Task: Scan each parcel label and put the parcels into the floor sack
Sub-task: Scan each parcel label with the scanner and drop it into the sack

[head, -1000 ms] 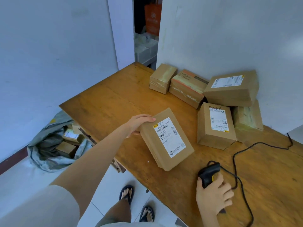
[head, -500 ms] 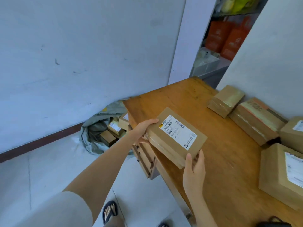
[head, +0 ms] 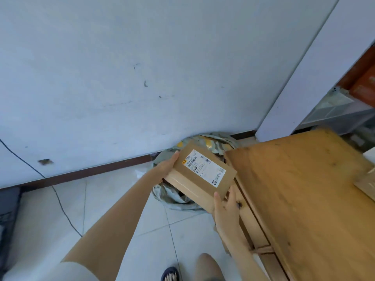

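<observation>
A flat brown cardboard parcel [head: 199,175] with a white barcode label on top hangs in the air just left of the table's corner. My left hand [head: 167,169] holds its far left edge, fingers up along the side. My right hand [head: 225,203] holds the near right corner from below, thumb on the side face. Directly under and behind the parcel lies the grey-green floor sack [head: 168,196], against the wall; the parcel hides most of its mouth. The scanner is out of view.
The wooden table [head: 304,199] fills the right side, with a drawer front below its left edge. Another parcel's corner [head: 367,183] shows at the far right. A black cable [head: 60,205] runs across the white floor tiles. My sandalled foot [head: 169,274] is at the bottom.
Both hands have carried the parcel off the table's left edge and out over the sack. My view has swung left and down, so the other parcels and the scanner have left the frame.
</observation>
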`<state>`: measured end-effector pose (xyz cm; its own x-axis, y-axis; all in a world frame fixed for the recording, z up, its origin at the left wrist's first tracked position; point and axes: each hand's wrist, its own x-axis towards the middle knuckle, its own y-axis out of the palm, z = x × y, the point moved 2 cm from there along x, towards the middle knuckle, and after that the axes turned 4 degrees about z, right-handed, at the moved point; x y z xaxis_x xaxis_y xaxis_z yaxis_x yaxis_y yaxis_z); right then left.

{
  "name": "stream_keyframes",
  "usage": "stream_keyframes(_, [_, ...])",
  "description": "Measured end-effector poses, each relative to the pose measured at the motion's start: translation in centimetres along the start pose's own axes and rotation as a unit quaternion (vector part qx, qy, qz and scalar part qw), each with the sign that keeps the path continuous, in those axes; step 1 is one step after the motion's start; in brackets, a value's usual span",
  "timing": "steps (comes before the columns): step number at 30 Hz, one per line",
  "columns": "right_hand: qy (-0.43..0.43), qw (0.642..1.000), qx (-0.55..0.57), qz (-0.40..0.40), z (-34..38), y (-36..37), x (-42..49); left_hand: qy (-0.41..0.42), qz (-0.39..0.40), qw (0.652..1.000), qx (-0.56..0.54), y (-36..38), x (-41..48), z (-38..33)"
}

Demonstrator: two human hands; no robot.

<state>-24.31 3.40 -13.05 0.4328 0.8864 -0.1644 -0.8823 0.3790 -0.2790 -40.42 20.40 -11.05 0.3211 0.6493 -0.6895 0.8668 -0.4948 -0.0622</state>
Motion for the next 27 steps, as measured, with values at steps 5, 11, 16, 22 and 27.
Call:
stream_keyframes(5, [0.073,0.997,-0.015,0.021,-0.7,3.8,5.8,-0.022,0.004,0.999,0.036,-3.5,6.1,-1.0])
stream_keyframes(11, [0.114,0.992,-0.06,0.02,-1.0,6.9,16.0,-0.05,0.023,0.997,0.059,-6.3,14.2,-6.5])
stream_keyframes(16, [0.127,0.987,-0.094,0.011,-0.2,8.4,21.9,-0.026,-0.033,0.983,0.176,-10.7,19.8,-9.9])
stream_keyframes(22, [0.183,0.975,-0.129,0.005,-0.1,10.4,24.4,-0.07,0.002,0.952,0.298,-14.4,24.5,-11.8])
stream_keyframes(27, [0.226,0.96,-0.163,-0.02,1.2,13.5,25.2,-0.049,0.069,0.917,0.39,-14.8,27.7,-15.9])
